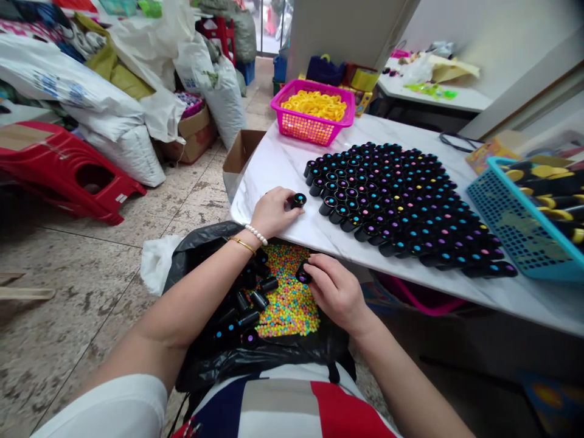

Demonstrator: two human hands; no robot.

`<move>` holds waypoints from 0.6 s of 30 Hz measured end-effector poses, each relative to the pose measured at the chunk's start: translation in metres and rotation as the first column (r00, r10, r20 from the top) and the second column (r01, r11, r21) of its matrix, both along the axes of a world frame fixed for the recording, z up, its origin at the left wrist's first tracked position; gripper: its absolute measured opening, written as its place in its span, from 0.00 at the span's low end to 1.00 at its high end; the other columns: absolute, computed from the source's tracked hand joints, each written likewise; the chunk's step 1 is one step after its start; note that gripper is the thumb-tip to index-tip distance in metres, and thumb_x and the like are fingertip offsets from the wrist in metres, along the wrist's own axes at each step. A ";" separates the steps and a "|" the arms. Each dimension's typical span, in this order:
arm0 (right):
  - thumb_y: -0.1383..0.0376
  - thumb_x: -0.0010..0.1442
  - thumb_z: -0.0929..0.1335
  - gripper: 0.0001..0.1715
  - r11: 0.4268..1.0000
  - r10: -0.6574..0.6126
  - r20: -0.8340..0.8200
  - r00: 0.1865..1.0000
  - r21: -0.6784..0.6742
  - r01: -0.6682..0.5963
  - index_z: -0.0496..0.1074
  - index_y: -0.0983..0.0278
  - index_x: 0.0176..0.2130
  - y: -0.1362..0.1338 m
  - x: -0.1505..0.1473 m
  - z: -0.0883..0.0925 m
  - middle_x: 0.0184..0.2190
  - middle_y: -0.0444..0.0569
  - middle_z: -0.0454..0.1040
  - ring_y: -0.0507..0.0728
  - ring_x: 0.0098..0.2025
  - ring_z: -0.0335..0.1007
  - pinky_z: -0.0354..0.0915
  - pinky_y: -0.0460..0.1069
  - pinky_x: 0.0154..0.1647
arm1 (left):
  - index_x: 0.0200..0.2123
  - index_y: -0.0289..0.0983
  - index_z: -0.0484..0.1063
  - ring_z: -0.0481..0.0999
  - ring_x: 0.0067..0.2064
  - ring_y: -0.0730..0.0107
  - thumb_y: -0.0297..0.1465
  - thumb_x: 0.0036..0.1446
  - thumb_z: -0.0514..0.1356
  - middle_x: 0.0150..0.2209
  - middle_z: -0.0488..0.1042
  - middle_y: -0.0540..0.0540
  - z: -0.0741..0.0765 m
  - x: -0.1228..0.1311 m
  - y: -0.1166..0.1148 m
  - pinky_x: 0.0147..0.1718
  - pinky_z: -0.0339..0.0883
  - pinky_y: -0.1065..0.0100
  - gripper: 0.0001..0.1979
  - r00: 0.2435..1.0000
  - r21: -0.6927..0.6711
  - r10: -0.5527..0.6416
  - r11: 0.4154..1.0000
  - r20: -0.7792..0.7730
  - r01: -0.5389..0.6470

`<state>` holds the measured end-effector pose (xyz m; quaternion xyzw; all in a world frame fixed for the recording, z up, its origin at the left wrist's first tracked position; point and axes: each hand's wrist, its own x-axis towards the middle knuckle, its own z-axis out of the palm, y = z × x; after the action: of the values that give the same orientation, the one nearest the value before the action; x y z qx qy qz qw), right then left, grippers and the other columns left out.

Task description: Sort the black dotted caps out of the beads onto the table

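Note:
My left hand (275,212) is closed around a small black cup (298,200) at the near left edge of the white table (255,182); a coloured bead shows in its mouth. Lower down, my right hand (335,286) pinches another black cup (303,272) over a black plastic bag (196,243) on my lap. Inside the bag lie many small coloured beads (292,304) and several black cups (259,299), some tipped on their sides. Beyond my hands, rows of upright black cups (387,194) stand close together on the table, with blue, purple, pink or yellow dots inside.
A pink basket of yellow rings (313,131) stands at the table's far left corner. To the right is a blue basket (515,225) of black and yellow pieces. A cardboard box (239,155), red stool (68,164) and white sacks (123,146) sit on the floor to the left.

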<state>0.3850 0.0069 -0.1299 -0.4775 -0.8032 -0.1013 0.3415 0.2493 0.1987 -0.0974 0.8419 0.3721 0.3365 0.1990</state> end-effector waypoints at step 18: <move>0.76 0.57 0.67 0.30 0.989 -0.049 -0.053 0.997 0.135 0.056 0.66 0.57 0.57 0.005 -0.003 -0.012 0.48 0.54 0.74 0.62 0.51 0.72 0.74 0.58 0.48 | 0.38 0.38 0.73 0.71 0.36 0.64 0.36 0.52 0.64 0.34 0.73 0.46 -0.003 0.000 0.001 0.38 0.64 0.63 0.11 1.000 0.021 0.006 1.000 -0.001 -0.006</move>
<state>0.3825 0.0115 -0.1414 -0.4766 -0.7728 -0.1529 0.3903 0.2498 0.1999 -0.1007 0.8429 0.3712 0.3405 0.1891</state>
